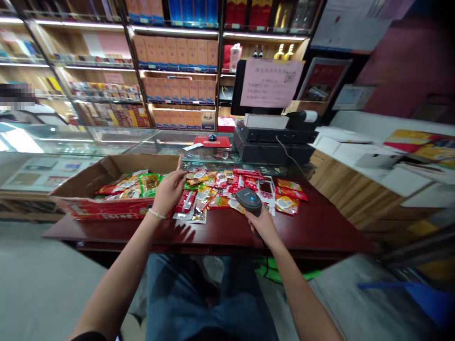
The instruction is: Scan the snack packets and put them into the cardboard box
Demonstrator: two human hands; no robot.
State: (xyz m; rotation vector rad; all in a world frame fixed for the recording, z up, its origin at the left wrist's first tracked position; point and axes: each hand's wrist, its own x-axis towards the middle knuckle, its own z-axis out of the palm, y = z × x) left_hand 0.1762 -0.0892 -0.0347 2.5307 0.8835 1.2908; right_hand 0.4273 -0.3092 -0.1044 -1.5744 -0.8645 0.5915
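Your jeans [209, 303] sit nearest, by the dark-red desk [227, 237]. Your right hand [263, 222] is clamped round a barcode scanner [249, 199] above the spread snack packets [216, 189] — best to isolate one, laid flat. Whether your left hand [168, 190] grips anything, I cannot tell; the cardboard carton [106, 208] crowds its side, the cash register [272, 148] stands beyond.

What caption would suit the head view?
Right hand holding a scanner over colourful packets, left hand beside an open box of more.
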